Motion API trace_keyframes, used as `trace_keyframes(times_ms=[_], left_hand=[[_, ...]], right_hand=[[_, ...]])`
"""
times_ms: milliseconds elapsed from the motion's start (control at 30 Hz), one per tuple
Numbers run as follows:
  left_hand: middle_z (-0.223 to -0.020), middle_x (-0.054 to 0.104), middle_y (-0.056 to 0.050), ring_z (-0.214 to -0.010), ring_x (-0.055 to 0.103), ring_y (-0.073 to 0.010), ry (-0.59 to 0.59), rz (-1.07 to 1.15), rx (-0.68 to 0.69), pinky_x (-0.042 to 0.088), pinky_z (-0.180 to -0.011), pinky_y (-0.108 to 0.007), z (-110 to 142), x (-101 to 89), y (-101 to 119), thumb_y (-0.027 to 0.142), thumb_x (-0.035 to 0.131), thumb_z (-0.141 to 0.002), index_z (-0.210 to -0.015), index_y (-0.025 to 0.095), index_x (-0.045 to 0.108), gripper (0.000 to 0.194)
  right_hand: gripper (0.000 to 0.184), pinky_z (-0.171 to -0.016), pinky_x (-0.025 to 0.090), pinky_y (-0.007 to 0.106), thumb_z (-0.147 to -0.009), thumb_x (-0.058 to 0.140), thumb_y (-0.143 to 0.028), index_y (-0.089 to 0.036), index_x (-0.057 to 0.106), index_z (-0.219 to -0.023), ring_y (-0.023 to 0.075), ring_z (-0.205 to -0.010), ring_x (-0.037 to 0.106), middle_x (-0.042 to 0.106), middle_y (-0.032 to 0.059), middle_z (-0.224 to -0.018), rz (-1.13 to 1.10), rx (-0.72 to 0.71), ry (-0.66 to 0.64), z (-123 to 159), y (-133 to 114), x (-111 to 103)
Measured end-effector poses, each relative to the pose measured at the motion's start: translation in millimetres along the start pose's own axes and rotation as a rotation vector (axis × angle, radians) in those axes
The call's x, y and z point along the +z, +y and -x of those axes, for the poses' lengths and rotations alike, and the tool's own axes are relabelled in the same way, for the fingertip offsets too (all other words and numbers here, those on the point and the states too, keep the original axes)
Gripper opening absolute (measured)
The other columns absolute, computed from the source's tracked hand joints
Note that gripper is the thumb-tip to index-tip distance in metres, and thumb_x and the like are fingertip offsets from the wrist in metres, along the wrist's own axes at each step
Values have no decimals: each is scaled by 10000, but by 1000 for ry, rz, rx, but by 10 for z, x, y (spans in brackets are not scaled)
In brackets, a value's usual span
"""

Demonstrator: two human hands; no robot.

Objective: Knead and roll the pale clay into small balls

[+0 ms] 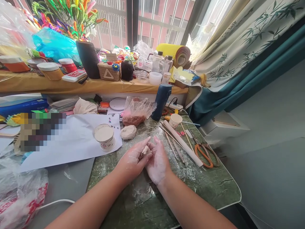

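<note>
Both hands meet over the near middle of the table, dusted with white powder. My left hand [132, 159] is closed, pinching a small piece of off-white clay [145, 150] between thumb and fingers. Against it rests my right hand [158, 160], palm turned inward and fingers stretched out; some of its fingers are hidden behind the left. A larger lump of pale clay [128, 132] lies just beyond my left hand. Right of my hands are a pale rolling pin [183, 143], several thin sticks [172, 147] and orange-handled scissors [204, 155].
A paper cup topped with pale material [104, 136] stands on white paper [71, 143]. Behind are a bag of reddish-brown material [134, 117], a dark blue bottle [161, 101] and a small paper cup [175, 120]. The cluttered windowsill [95, 86] runs along the back.
</note>
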State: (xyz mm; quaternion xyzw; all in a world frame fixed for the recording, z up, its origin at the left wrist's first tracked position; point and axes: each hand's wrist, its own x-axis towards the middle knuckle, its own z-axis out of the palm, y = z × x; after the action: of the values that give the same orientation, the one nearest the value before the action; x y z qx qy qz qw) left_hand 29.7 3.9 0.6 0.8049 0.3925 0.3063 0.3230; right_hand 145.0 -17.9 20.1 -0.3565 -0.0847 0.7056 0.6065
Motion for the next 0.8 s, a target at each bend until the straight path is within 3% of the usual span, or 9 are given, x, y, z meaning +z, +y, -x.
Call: trace_keyframes(times_ms=[133, 233, 367, 533, 667, 800], left_hand=[[-1352, 683, -74, -1213, 659, -252, -82, -48, 33, 534, -1039, -393, -62, 39, 58, 239, 533, -952, -1414, 247, 574, 464], [-1264, 729, -52, -1127, 696, -243, -87, -81, 40, 565, -972, -383, -87, 54, 56, 194, 511, -942, -1323, 267, 643, 410], [-1304, 714, -47, -1172, 682, -248, -21, -97, -31, 548, -1028, -404, -58, 47, -13, 242, 565, -925, -1363, 283, 620, 443], [-1557, 491, -94, -1393, 513, -289, 19, -92, 33, 442, -1166, -470, -3, -44, -19, 318, 611, -926, -1448, 265, 548, 528], [-1459, 569, -86, -1357, 529, -269, 45, -99, 104, 444, -1158, -464, -8, -103, -15, 321, 568, -975, -1328, 281, 648, 364], [-1374, 607, -84, -1282, 572, -251, 77, -111, 211, 481, -1107, -440, -11, -126, -51, 274, 596, -966, -1303, 290, 654, 342]], right_hand=[[265, -786, 581, 341, -865, 635, -483, -234, 637, -773, 225, -852, 706, 711, 17, -751, -71, -44, 175, -92, 101, -1], [297, -817, 584, 344, -863, 643, -517, -241, 619, -753, 225, -847, 709, 699, 12, -726, -86, -18, 224, -99, 122, -20], [338, -759, 592, 369, -866, 609, -567, -235, 646, -820, 250, -872, 713, 705, 27, -757, -57, -1, 87, -68, 59, -46], [388, -703, 585, 376, -885, 568, -598, -223, 668, -898, 255, -851, 715, 720, 37, -800, -65, 98, -53, -51, -90, -89], [433, -703, 581, 346, -953, 476, -561, -184, 686, -916, 214, -766, 700, 727, 47, -830, -137, 169, -72, -25, -232, -101], [482, -694, 567, 307, -959, 479, -563, -131, 691, -925, 179, -693, 676, 710, 55, -763, -44, 309, -167, -10, -350, -133]])
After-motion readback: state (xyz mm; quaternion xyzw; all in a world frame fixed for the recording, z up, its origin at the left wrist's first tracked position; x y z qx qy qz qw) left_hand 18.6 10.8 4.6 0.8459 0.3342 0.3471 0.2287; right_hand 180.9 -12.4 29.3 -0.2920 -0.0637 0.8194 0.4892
